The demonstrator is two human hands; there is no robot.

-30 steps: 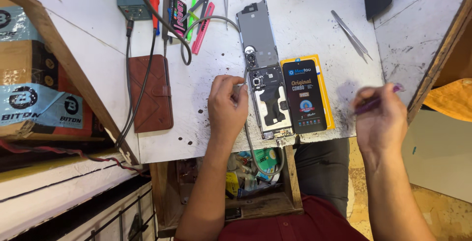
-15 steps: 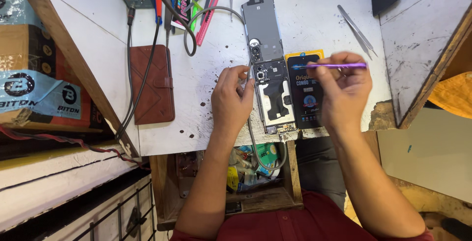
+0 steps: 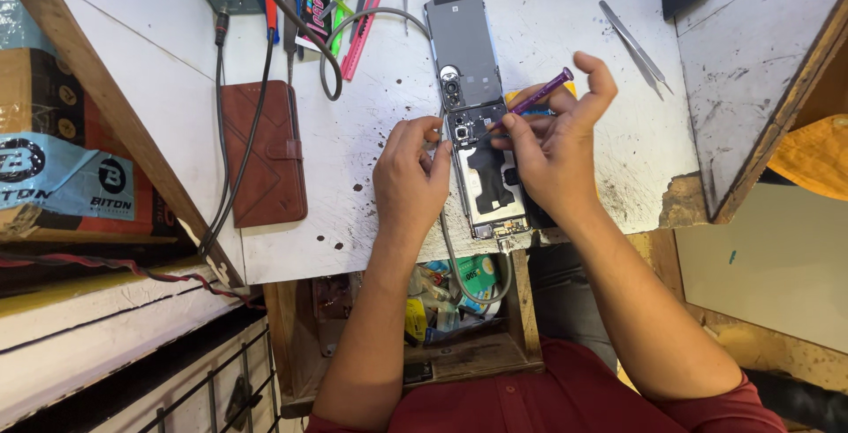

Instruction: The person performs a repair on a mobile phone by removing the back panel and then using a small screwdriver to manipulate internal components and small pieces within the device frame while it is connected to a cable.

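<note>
Head view: right hand (image 3: 552, 155) pinches a purple screwdriver (image 3: 534, 97); left hand (image 3: 411, 177) grips the opened phone (image 3: 486, 177) above a cluttered drawer (image 3: 521, 309).

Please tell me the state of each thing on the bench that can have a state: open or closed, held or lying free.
Phone: back removed, insides showing, flat on the bench.
Back cover: off, lying beside the phone.
Purple screwdriver: held in the right hand, tip down on the phone.
Left hand: steadying the phone's edge.
Brown wallet case: closed, lying free.
Tweezers: lying free.
Drawer: open under the bench.
</note>
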